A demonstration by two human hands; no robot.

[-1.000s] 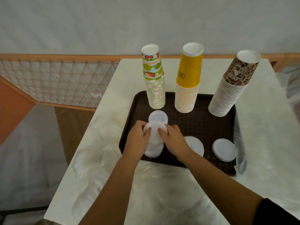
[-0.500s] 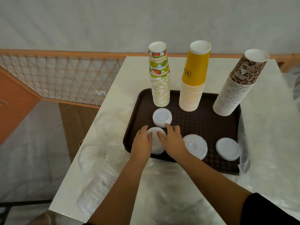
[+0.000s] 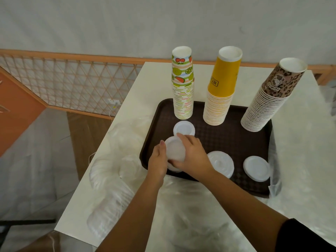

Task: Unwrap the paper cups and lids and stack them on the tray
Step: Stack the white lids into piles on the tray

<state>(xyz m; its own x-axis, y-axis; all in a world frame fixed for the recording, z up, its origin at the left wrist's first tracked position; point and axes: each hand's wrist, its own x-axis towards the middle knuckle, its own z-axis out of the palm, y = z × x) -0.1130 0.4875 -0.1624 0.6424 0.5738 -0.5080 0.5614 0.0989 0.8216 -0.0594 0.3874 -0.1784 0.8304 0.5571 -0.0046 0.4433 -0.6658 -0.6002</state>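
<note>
Both hands cup the short stack of white plastic lids at the dark brown tray's front-left corner, left hand and right hand curled round its sides; squaring it gently should stop it toppling.

Three cup stacks are standing along the tray's far edge: fruit-print, yellow, leopard-print. Four lid piles are lying nearer.

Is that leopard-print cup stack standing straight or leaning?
Leaning. The leopard-print cup stack tilts rightward, top past the tray edge; the yellow cup stack stands straighter.
</note>
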